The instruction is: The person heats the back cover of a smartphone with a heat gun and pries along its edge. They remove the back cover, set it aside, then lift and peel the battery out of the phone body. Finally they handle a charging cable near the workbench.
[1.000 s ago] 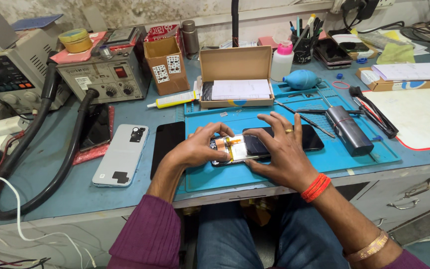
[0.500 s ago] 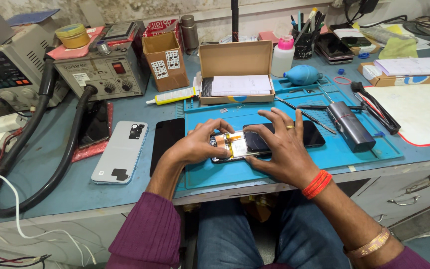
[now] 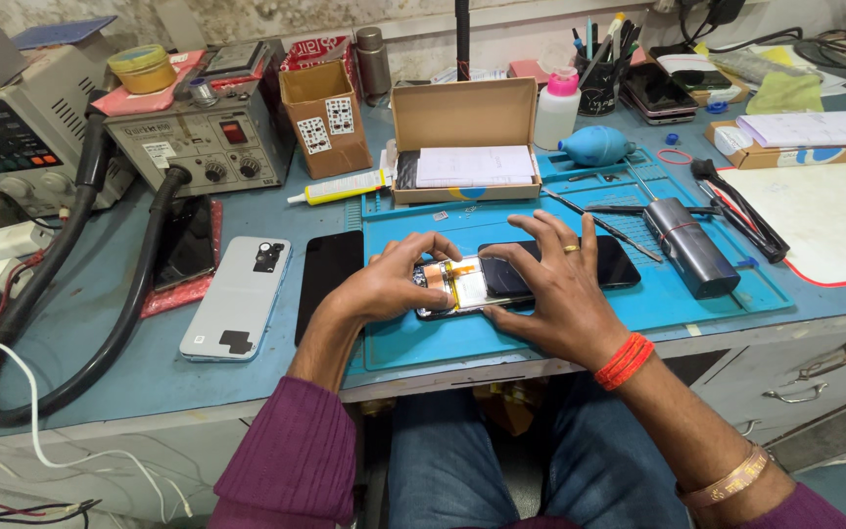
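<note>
Pressing on an opened phone (its insides exposed) on the blue mat, left hand grips its end; right hand lies spread flat across it.

A teal work mat covers the blue-grey table. On it lies an opened phone showing copper, white and yellow insides, perhaps a foil patch. Near the table's left edge: a pale silver-blue back cover. Near its back edge: a brown cardboard box and a teal blower bulb.

My two hands, one opened phone, two open cardboard boxes, one teal mat, one blue blower
</note>
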